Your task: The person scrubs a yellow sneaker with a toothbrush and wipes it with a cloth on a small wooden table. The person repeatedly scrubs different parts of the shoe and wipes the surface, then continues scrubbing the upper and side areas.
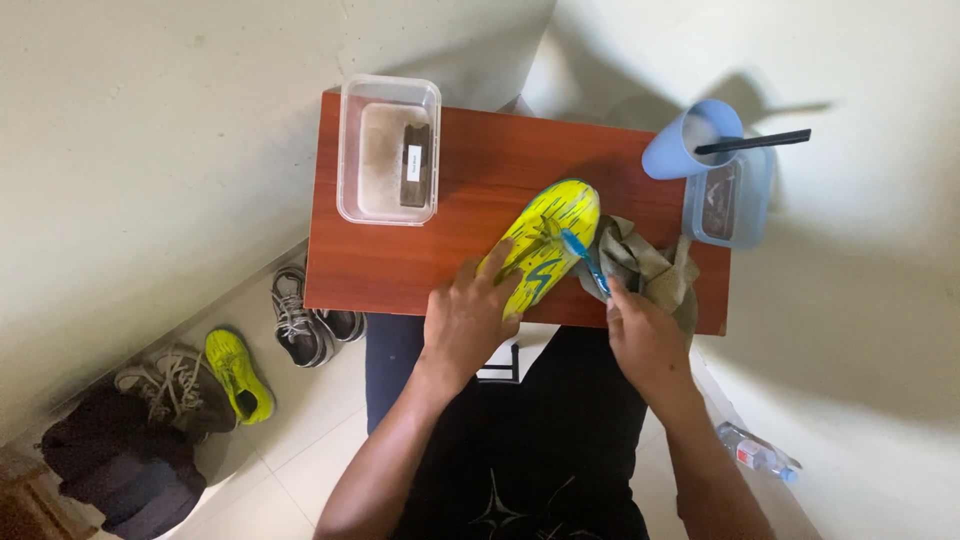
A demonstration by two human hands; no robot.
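On the reddish-brown wooden table (420, 260), taken as landmark for every item below:

1. Yellow-green shoe (545, 240) with blue markings: lies sole-up at the table's near middle, toe toward the far edge, heel overhanging the near edge.
2. Your left hand (465, 315): at the table's near edge, fingers spread narrow and pressed onto the shoe's left side, steadying it.
3. Your right hand (645, 335): at the near edge, right of the shoe, fingers curled closed around the handle of a blue brush (588, 262).
4. Blue brush: head rests on the shoe's sole, handle slanting back into your right hand.
5. Grey-green cloth (645, 265): bunched on the table, just right of the shoe, touching it.
6. Clear plastic tub (388, 150): far left corner of the table, cloudy water and a dark block inside.
7. Light blue cup (685, 140): far right corner, tipped, a dark stick in it.
8. Small clear container (730, 205): right edge, just beside the cup.
9. Spare shoes (235, 370): on the floor, left of the table.
10. Plastic bottle (760, 455): on the floor, below the table's right end.
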